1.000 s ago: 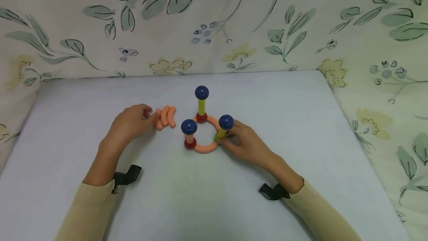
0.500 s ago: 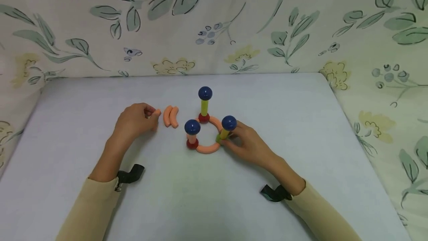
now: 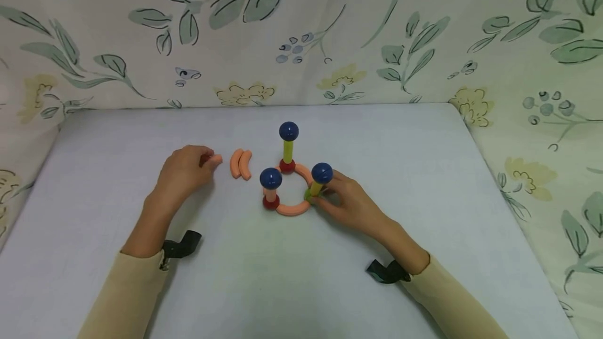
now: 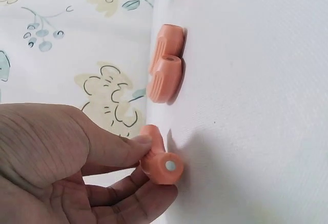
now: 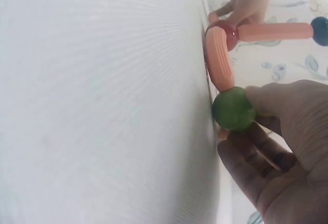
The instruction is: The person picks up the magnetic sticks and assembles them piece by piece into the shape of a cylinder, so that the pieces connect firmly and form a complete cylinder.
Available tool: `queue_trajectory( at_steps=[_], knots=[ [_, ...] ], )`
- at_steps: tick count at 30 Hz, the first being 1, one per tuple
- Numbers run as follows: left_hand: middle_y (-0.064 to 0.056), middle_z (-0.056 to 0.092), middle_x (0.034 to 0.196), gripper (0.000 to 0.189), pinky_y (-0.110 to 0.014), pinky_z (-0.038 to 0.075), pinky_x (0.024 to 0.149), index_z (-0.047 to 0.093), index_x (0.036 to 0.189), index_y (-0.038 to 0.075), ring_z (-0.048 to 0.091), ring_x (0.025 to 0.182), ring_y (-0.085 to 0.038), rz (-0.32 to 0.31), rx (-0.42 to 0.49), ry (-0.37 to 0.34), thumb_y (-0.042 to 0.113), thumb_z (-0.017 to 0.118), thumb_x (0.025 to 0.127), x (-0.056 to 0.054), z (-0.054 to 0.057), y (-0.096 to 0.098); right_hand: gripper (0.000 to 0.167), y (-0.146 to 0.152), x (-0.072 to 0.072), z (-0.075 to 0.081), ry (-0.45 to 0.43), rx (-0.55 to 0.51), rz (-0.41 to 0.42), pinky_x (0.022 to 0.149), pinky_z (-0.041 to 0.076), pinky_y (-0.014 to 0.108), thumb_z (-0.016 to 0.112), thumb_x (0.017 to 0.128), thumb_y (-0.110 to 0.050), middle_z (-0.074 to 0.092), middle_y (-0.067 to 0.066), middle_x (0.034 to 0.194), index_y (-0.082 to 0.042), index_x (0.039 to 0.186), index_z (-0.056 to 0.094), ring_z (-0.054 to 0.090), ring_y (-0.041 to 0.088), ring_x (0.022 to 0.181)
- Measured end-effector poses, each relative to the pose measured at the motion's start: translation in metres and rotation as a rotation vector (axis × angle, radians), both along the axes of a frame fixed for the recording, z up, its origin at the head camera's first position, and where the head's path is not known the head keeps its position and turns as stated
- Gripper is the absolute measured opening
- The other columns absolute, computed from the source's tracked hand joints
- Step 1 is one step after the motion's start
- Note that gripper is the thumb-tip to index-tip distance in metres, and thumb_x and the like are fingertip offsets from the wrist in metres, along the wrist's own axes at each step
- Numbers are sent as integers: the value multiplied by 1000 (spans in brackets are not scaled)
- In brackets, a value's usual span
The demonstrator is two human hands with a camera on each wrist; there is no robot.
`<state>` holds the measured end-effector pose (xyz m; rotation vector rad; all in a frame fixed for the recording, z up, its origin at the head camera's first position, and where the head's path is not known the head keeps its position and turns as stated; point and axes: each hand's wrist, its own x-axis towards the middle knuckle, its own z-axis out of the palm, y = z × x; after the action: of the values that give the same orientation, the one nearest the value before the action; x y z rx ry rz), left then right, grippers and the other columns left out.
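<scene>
My left hand (image 3: 183, 172) pinches a curved orange magnetic stick (image 4: 163, 157) between thumb and fingers, close over the table; a pale magnet shows in its end. Beside it two like curved sticks (image 3: 241, 164) lie together. To their right stands a ring of curved orange sticks (image 3: 292, 210) joined by two red balls (image 3: 270, 202) and a green ball (image 5: 234, 109). From each joint rises a straight rod topped by a blue ball (image 3: 289, 131). My right hand (image 3: 348, 200) holds the green ball, thumb on one side and fingers under it; the yellow rod (image 3: 316, 188) above it leans.
The white table (image 3: 282, 281) ends at a back edge behind the ring. Floral cloth (image 3: 301, 30) hangs behind and at both sides. Each wrist wears a black strap piece (image 3: 182, 245) near the beige sleeve.
My left hand has taken one curved orange stick from the group of three and drawn it left, away from the other two. My right hand stays at the green ball.
</scene>
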<state>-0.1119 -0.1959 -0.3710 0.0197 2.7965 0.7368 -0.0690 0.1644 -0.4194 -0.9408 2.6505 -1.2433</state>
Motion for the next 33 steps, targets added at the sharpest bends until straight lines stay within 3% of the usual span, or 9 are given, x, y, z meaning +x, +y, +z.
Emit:
queue_trajectory(
  at_steps=[8, 15, 23, 26, 33],
  knots=[
    [-24, 69, 133, 49, -55, 54, 93, 66, 139, 5, 66, 121, -41, -32, 71, -85, 43, 57, 109, -5, 4, -11, 20, -1, -1, 2, -10, 14, -4, 94, 62, 32, 78, 96, -9, 71, 5, 114, -9, 115, 71, 71, 17, 109],
    [-20, 70, 134, 51, -56, 53, 98, 68, 138, 11, 65, 128, -41, -72, 131, -125, 50, 61, 105, -5, 12, -22, 20, -1, -1, 2, -19, 29, -9, 94, 62, 31, 78, 96, -9, 71, 5, 114, -9, 115, 71, 72, 17, 108],
    [-14, 69, 137, 54, -33, 50, 89, 67, 141, 18, 62, 125, -31, -72, 233, -172, 53, 68, 101, -1, 22, -29, 21, -1, 0, 3, -3, 16, 3, 94, 62, 33, 78, 96, -10, 71, 5, 115, -8, 116, 72, 72, 17, 108],
    [-15, 70, 137, 54, -29, 53, 89, 66, 143, 18, 66, 121, -27, -78, 297, -167, 51, 69, 101, 0, 26, -27, 23, -1, 0, 2, 1, 18, 5, 94, 62, 33, 78, 96, -10, 70, 5, 116, -9, 118, 71, 72, 17, 108],
    [-13, 71, 136, 56, -38, 64, 93, 64, 146, 15, 73, 106, -12, -108, 462, -191, 45, 73, 100, -8, 40, -4, 24, 0, 0, -1, 14, 59, -8, 96, 61, 31, 79, 97, -15, 70, 3, 117, -11, 119, 71, 72, 16, 110]
  ],
)
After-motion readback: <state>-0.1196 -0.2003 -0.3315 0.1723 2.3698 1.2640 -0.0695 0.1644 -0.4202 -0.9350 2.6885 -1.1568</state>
